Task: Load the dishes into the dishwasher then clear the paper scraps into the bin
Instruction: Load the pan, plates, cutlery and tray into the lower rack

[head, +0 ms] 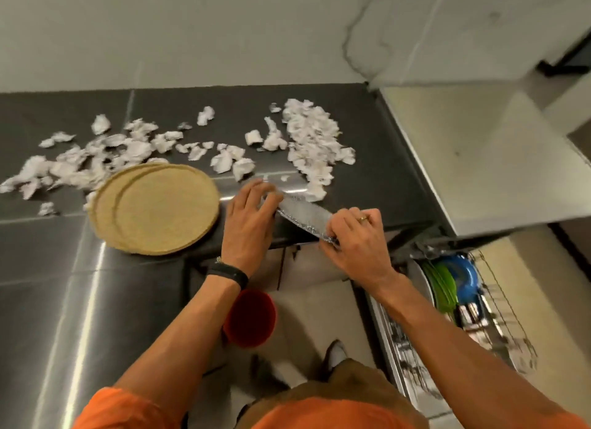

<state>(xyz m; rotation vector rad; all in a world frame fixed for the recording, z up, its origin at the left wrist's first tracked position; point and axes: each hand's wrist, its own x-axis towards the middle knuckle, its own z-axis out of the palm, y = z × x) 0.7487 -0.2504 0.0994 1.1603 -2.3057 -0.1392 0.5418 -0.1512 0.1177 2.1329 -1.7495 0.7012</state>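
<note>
Paper scraps (310, 143) litter rear counter (367, 124); mats (160, 211) block middle; bare steel left-front; dishwasher rack (499, 300) open right.

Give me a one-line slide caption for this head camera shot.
The left hand and right hand hold a silvery strip at the counter edge, paper scraps scattered behind, plates racked in the dishwasher.

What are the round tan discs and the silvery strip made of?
The round tan discs: likely woven straw or similar fibre, matte, grainy weave, raised rim. The silvery strip, gripped by left hand and right hand: probably aluminium foil, shiny and dimpled; blur leaves it open.
</note>
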